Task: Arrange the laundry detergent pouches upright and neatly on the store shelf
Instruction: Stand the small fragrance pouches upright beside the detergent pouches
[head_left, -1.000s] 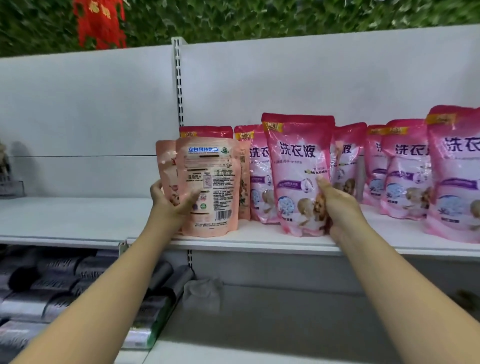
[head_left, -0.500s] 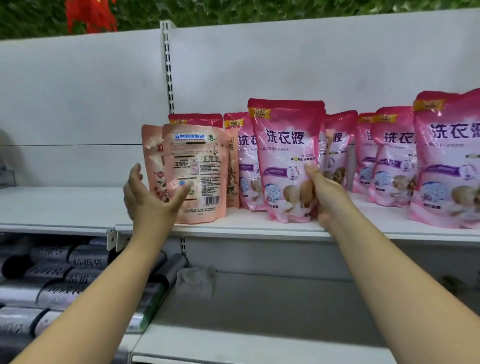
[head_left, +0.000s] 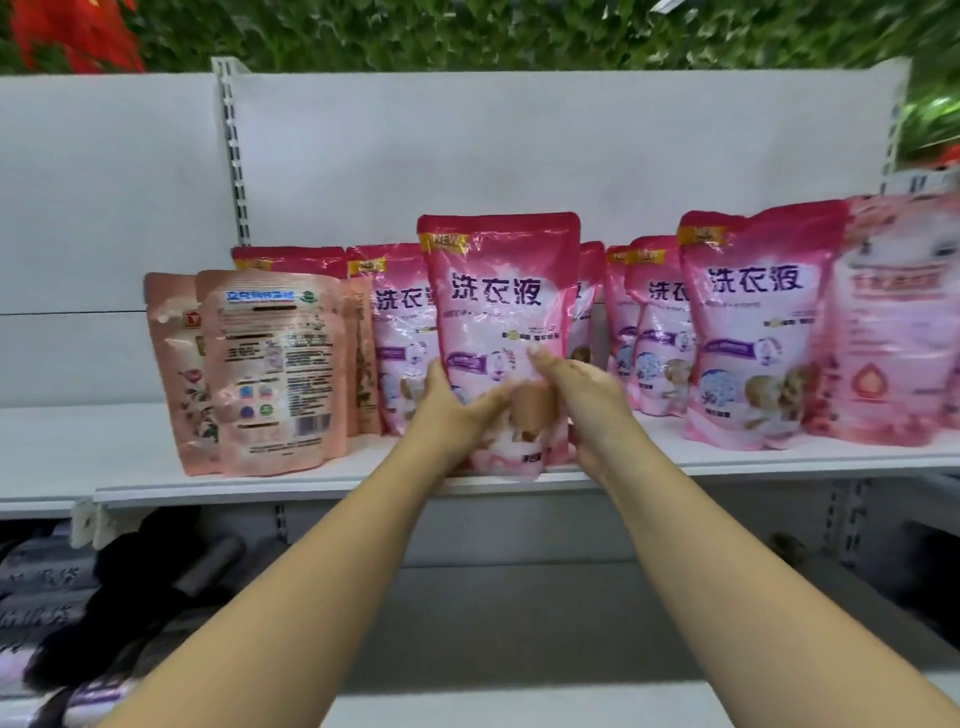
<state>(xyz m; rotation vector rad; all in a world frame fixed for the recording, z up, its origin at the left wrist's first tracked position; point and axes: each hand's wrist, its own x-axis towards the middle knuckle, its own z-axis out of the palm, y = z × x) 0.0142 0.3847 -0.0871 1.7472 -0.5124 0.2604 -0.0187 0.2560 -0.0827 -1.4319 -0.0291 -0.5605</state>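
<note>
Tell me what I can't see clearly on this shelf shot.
Head view only:
- Front pouch: lower print covered by left hand and right hand.
- Back-row pouches: mostly hidden by those in front.
- Far-right pouch: blurred, label unreadable.
- Peach pouch: small print too fine.

The light is bright and even. My hands (head_left: 519, 410) look blurry. Bags (head_left: 904, 322) at three o'clock are smeared, and the shelf (head_left: 311, 483) edge bends.
</note>
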